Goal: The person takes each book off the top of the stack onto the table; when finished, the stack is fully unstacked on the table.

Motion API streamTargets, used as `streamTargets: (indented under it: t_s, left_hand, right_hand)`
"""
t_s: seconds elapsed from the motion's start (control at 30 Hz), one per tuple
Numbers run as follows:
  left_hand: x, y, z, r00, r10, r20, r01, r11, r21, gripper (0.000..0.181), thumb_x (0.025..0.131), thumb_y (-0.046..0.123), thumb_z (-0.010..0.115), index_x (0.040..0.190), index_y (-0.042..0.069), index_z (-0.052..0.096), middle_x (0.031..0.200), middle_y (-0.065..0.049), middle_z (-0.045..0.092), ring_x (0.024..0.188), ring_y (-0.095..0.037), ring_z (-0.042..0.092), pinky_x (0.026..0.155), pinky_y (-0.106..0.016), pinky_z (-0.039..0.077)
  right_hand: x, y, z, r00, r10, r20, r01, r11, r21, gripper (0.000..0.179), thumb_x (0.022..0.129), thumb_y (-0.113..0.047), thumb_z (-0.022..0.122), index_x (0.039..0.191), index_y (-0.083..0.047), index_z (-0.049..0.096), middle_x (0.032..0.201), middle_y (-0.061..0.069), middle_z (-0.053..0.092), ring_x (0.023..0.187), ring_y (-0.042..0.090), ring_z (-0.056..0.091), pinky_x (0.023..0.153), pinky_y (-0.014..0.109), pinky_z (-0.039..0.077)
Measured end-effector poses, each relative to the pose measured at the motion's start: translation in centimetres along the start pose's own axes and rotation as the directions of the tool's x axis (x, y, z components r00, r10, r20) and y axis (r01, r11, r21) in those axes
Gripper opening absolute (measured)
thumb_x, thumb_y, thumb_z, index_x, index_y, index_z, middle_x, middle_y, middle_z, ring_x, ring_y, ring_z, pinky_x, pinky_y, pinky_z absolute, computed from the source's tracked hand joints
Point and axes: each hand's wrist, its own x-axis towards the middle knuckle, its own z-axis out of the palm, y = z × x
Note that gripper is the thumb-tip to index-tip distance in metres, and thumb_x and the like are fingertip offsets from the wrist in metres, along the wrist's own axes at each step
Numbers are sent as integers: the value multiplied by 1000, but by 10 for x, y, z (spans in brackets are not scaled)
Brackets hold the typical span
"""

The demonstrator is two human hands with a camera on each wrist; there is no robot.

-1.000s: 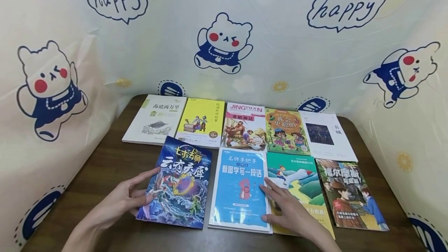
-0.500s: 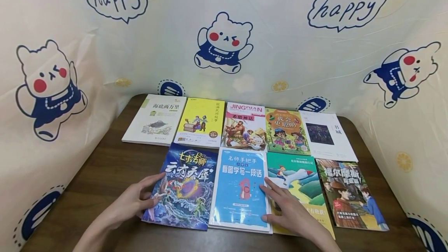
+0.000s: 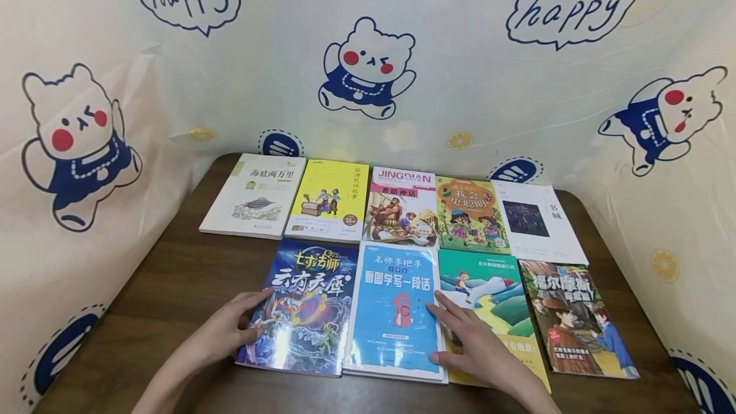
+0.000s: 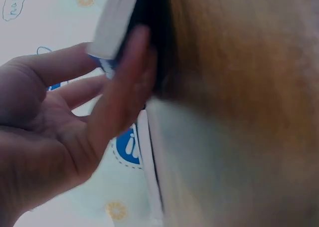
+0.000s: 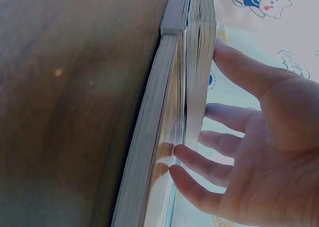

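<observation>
In the head view my left hand holds the left side of a dark blue storybook with white title lettering. The left wrist view has its fingers on either side of the book's pale page edge, blurred in part. Close to its right lies a light blue book with a pink figure. My right hand reaches over a green and yellow book and touches the light blue book's right edge. In the right wrist view its relaxed fingers touch the books' sides.
A back row on the brown table has a white book, a yellow book, a pink-topped book, an orange and green book and another white book. A detective book lies front right. Printed cloth surrounds the table.
My left hand has moved the dark blue book rightward and slightly toward me, straightening it and bringing it close to the light blue book. The right hand has stayed in place.
</observation>
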Motion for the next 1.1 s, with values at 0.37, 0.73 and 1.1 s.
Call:
streamTargets:
  t_s: [0.37, 0.73, 1.1]
  left_hand:
    - [1, 12, 16, 991, -33, -127, 77, 929, 362, 64, 80, 14, 76, 135, -6, 51, 129, -28, 46, 110, -43, 53, 81, -56, 50]
    - [-2, 18, 22, 989, -13, -150, 83, 877, 473, 68, 81, 25, 77, 135, -5, 51, 141, -24, 41, 107, -39, 48, 73, -55, 51]
    - [-6, 34, 23, 964, 129, -232, -2, 878, 478, 58, 80, 19, 78, 131, -1, 57, 138, -28, 45, 118, -48, 44, 87, -63, 45]
  right_hand:
    - [1, -1, 1, 1000, 7, 0, -7, 1000, -9, 81, 82, -59, 65, 147, -17, 42, 157, 7, 26, 129, 45, 40, 92, 69, 37]
    - [1, -2, 0, 1000, 20, 4, -20, 1000, 3, 80, 82, -59, 65, 147, -18, 42, 157, 7, 26, 130, 46, 38, 93, 70, 36]
    - [0, 0, 2, 1000, 5, -8, -5, 1000, -3, 81, 83, -58, 65, 148, -17, 41, 158, 7, 25, 129, 45, 40, 93, 67, 38]
